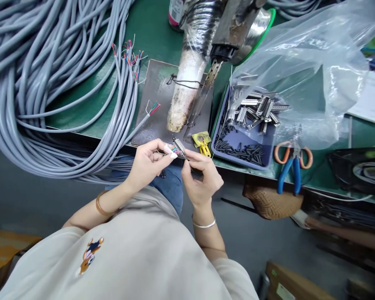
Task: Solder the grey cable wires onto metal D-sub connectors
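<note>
My left hand (150,160) is closed in a pinch on thin coloured wires (175,150), its thumb and forefinger at their ends. Those wires meet a silver multi-pin D-sub connector (179,144), which my right hand (202,174) grips by its right end between thumb and fingers. Whether the wires are joined to the pins is too small to tell. Both hands are at the table's front edge, just below a soldering iron (203,93) that points down beside a white tube (187,79). A yellow clip-like piece (203,146) lies just beyond my right fingers.
Grey cables (81,154) with bared ends heap up on the left. A blue tray (240,160) at right holds connectors (262,108) and black sleeves (237,152). Nearby are blue-handled pliers (289,168), a plastic bag (306,71) and a solder spool (254,35).
</note>
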